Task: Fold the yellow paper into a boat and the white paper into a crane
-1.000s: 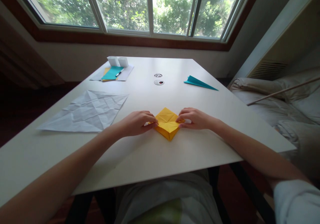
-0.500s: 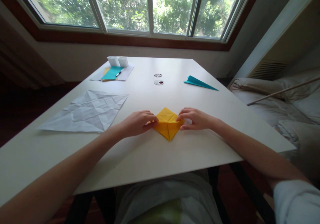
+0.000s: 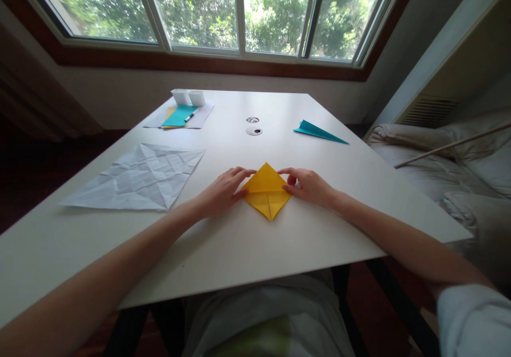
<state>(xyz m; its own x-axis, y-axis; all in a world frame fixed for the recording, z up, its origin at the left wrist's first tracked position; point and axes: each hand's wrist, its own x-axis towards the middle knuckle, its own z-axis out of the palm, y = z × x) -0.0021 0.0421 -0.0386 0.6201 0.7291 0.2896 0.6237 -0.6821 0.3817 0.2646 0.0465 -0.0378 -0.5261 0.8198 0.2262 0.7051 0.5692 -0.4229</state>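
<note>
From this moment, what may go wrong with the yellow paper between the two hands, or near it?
The yellow folded paper diamond might twist, as the left hand and right hand appear to touch it only near its edges. If so, the fold across its middle might end up crooked. The left forearm lies close to the creased white paper sheet and might brush it.

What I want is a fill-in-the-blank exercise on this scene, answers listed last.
The folded paper between the left hand and right hand is coloured ____.
The creased white sheet lies nearer the ____ hand.
Beyond the far edge of the table is a wide glass ____.
Missing words: yellow; left; window.
</note>
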